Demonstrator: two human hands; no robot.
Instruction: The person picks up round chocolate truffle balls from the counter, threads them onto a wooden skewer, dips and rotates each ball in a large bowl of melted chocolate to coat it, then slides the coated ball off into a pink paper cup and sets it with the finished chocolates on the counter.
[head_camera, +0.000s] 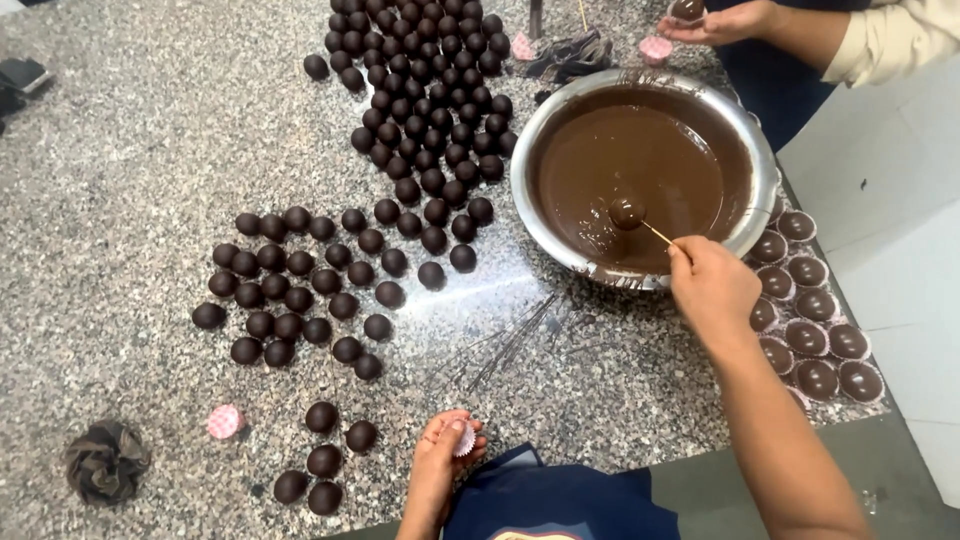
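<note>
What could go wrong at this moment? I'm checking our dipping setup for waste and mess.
The coated ball sits on a thin wooden stick held by the right hand; it could slip off into the melted chocolate in the steel bowl.

Carrying it to the filled paper cups may drip onto the granite counter.

The left hand holds a small paper cup at the counter's edge, where it might drop.

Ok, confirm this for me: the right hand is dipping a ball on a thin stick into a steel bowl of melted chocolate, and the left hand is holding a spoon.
Not quite. The head view shows the left hand holding a small paper cup, not a spoon. The rest stands: the right hand holds a thin stick with a ball dipped in the steel bowl of melted chocolate.
</note>
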